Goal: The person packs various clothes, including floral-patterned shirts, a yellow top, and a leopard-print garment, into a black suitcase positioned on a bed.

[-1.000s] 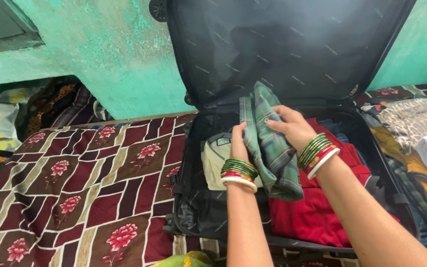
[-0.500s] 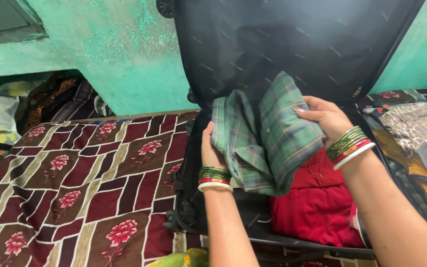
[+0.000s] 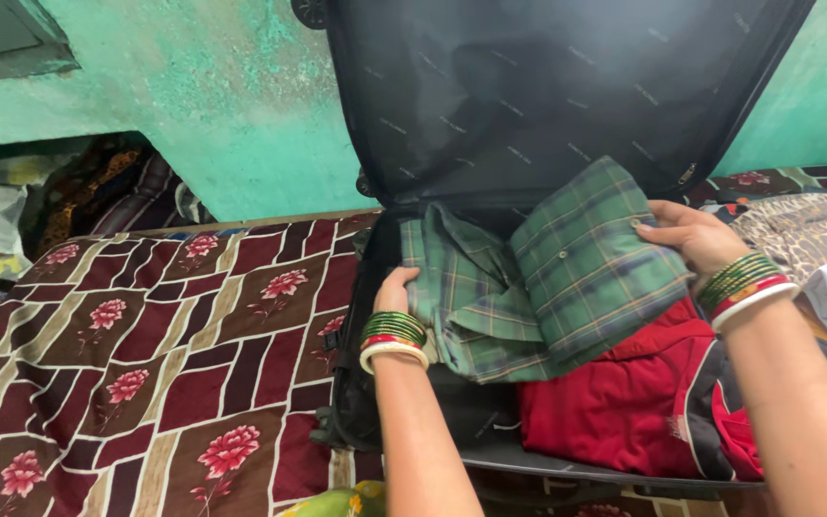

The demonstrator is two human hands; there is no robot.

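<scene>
Two hands spread a green plaid shirt (image 3: 538, 278) across an open black suitcase (image 3: 375, 383), its long axis running left to right. Left hand (image 3: 396, 292) is closed on the shirt's left edge. Right hand (image 3: 691, 239) pinches the raised right edge above a red garment (image 3: 624, 402).
</scene>
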